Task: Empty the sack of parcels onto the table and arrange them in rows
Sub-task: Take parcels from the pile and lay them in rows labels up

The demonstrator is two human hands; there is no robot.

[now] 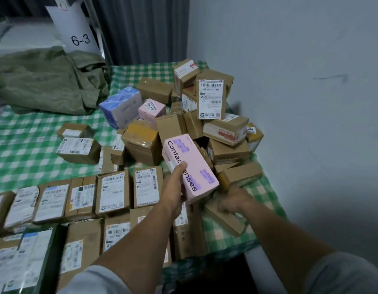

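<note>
My left hand grips a long pink contact-lens box and holds it tilted above the table. My right hand rests on a flat brown parcel near the table's right edge, fingers curled over it. Behind them a loose heap of brown cardboard parcels is piled against the wall. Two rows of labelled parcels lie side by side at the front left. The empty olive-green sack lies crumpled at the back left.
A green-and-white checked cloth covers the table. A blue-and-white box and a small pink box sit at the heap's left. A white sign marked 6-3 stands behind the sack. A grey wall runs along the right.
</note>
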